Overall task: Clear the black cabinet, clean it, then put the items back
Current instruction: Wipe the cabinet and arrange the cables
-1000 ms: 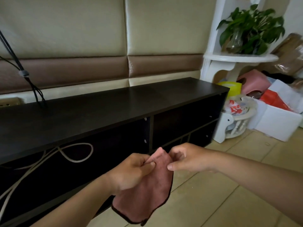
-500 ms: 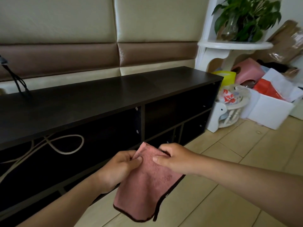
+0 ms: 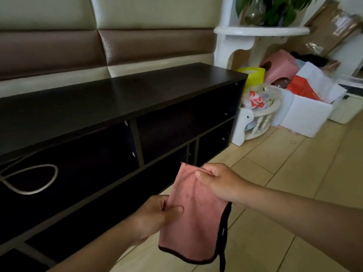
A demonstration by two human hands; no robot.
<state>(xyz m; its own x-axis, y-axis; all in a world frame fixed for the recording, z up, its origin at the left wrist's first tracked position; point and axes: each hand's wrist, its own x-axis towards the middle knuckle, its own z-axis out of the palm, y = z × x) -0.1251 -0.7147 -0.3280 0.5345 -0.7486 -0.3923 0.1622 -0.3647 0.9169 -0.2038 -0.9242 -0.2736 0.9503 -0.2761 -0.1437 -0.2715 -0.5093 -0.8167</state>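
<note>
Pink cloth [image 3: 193, 220] hanging low centre of frame, left hand [image 3: 155, 215] pinching its left edge midway down, right hand [image 3: 215, 180] pinching its top edge, black cabinet [image 3: 117, 99] behind across left and centre, white box [image 3: 302, 116] at right, plant [image 3: 275, 8] upper right

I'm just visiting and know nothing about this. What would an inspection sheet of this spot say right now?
Surface: black cabinet top, nothing seen on the visible part.
Job's things: pink cloth with dark edging, held in front of the cabinet.
Clutter: white box, white basket and yellow bag on the tiled floor past the cabinet's right end.
Grips: left hand pinches the cloth's side edge; right hand pinches its top corner.
Cables: pale cable looped in the left compartment.
Surroundings: padded wall behind; plant on white shelf.
</note>
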